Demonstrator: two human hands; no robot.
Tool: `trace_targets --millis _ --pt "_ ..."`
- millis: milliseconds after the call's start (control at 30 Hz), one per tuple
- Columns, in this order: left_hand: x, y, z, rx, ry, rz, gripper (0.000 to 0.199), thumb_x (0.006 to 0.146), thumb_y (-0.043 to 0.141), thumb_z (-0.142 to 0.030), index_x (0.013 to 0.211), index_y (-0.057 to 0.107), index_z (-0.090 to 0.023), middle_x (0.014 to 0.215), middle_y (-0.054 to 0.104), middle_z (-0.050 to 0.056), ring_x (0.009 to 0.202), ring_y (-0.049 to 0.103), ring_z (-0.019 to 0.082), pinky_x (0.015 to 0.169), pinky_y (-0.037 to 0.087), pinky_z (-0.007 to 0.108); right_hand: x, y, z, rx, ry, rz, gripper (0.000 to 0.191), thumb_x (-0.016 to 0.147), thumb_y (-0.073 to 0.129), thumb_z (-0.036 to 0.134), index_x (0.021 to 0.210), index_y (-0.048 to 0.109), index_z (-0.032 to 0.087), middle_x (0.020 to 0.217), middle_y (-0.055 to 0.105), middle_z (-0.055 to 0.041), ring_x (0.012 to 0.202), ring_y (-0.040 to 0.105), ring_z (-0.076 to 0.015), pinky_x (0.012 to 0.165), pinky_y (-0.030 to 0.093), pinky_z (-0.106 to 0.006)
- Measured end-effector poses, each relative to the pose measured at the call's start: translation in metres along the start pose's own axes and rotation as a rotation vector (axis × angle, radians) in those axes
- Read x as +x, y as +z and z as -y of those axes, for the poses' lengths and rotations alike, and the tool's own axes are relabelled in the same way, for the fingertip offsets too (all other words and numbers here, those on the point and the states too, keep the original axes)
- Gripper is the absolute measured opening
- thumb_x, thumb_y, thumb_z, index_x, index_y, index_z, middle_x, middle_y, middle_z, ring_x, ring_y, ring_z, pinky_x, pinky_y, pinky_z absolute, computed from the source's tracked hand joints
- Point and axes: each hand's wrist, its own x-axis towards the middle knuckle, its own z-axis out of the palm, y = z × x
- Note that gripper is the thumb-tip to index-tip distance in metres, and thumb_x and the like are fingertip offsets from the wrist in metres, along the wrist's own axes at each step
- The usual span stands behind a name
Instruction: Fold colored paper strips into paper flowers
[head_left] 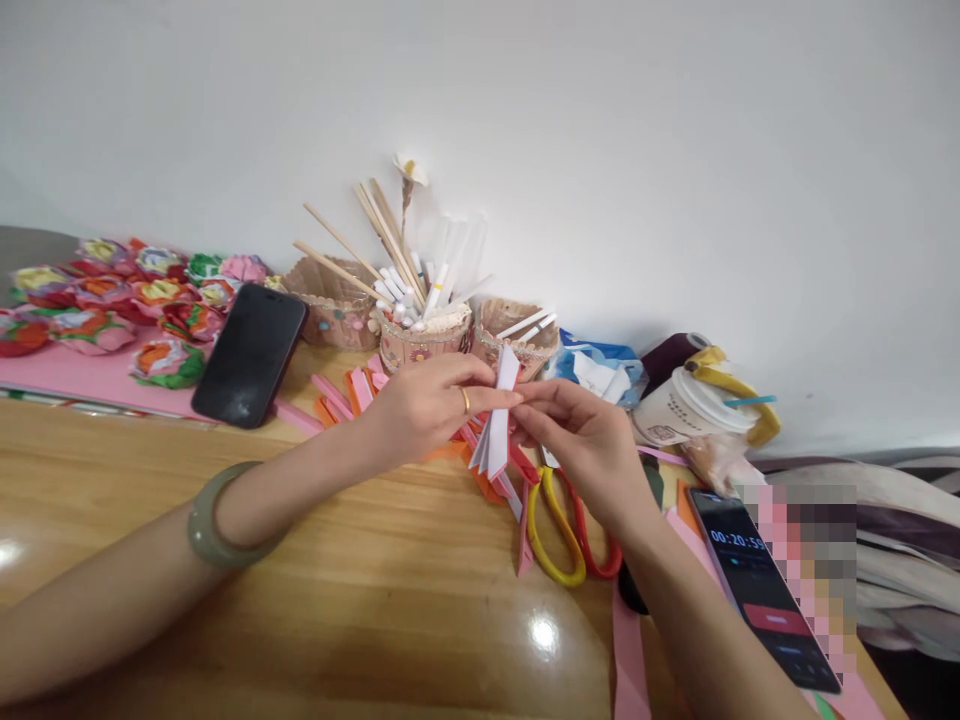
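Observation:
A small folded piece of white and red paper (496, 432) is held upright between my two hands, its pleats fanned at the lower end. My left hand (442, 405) pinches it from the left, fingers reaching across its middle. From the right, my right hand (581, 435) pinches the same paper with thumb and fingertips. Scissors with yellow and red handles (534, 530) lie on the wooden table (337, 600) just below my right hand. Pink and orange paper strips (352, 395) are spread behind and under my hands.
Colourful paper flowers (101, 290) and a black phone (251, 355) sit at the left. Decorated pots (424, 340) with sticks and markers stand by the wall. At the right are a lidded white cup (686, 408) and a phone showing a timer (765, 590).

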Motion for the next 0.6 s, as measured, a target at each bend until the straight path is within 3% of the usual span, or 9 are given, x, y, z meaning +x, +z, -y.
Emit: trace_targets --millis 67,167,267,367,433,500,600 --pt "-0.002 0.001 -0.001 0.007 -0.041 -0.043 0.007 0.069 0.068 -0.026 0.073 0.074 -0.027 0.076 0.069 0.004 0.075 0.058 0.018 0.076 0.043 0.028 0.002 -0.001 0.001 0.185 0.098 0.007 0.023 0.074 0.065 0.032 0.089 0.055 0.018 0.068 0.066 0.0005 0.061 0.062 -0.0117 0.059 0.048 -0.024" --pt "-0.004 0.001 0.000 0.001 -0.053 -0.106 0.007 0.067 0.071 -0.026 0.073 0.074 -0.027 0.078 0.069 0.004 0.080 0.059 0.019 0.080 0.042 0.029 0.005 -0.003 0.000 0.302 0.204 0.053 0.024 0.072 0.067 0.036 0.078 0.054 0.017 0.064 0.064 0.0005 0.054 0.058 -0.0091 0.051 0.044 -0.020" --pt "-0.006 -0.001 0.001 -0.005 -0.025 -0.117 0.014 0.066 0.072 -0.019 0.076 0.075 -0.028 0.084 0.068 0.005 0.088 0.059 0.020 0.084 0.042 0.029 0.005 -0.004 -0.001 0.296 0.260 0.114 0.028 0.071 0.067 0.040 0.067 0.059 0.014 0.052 0.051 0.0050 0.042 0.039 -0.0032 0.039 0.028 -0.017" --pt "-0.009 -0.003 -0.003 0.022 0.034 -0.084 0.020 0.068 0.068 -0.015 0.078 0.074 -0.031 0.086 0.070 0.004 0.090 0.060 0.020 0.088 0.040 0.030 0.003 -0.003 0.001 0.323 0.274 0.138 0.026 0.068 0.071 0.038 0.065 0.064 0.013 0.047 0.041 0.0081 0.040 0.026 -0.0017 0.038 0.017 -0.018" --pt "-0.012 -0.002 -0.006 0.024 0.045 -0.051 0.020 0.068 0.069 -0.015 0.079 0.074 -0.031 0.089 0.071 0.004 0.094 0.061 0.020 0.090 0.040 0.031 0.002 -0.002 0.003 0.342 0.265 0.132 0.022 0.066 0.072 0.035 0.071 0.068 0.014 0.051 0.048 0.0062 0.042 0.031 -0.0024 0.039 0.022 -0.018" --pt "-0.015 -0.001 -0.008 0.019 0.036 -0.122 0.021 0.072 0.065 -0.015 0.080 0.074 -0.032 0.092 0.071 0.004 0.098 0.060 0.020 0.091 0.039 0.031 0.002 -0.001 0.004 0.344 0.241 0.115 0.018 0.066 0.073 0.032 0.075 0.070 0.016 0.059 0.058 0.0031 0.048 0.042 -0.0044 0.044 0.032 -0.018" --pt "-0.016 -0.001 -0.006 0.055 0.084 -0.061 0.019 0.074 0.064 -0.019 0.082 0.074 -0.033 0.091 0.071 0.003 0.096 0.061 0.020 0.088 0.042 0.031 0.001 0.000 0.005 0.318 0.195 0.095 0.012 0.066 0.073 0.029 0.072 0.072 0.018 0.067 0.064 0.0006 0.058 0.052 -0.0083 0.055 0.041 -0.021"
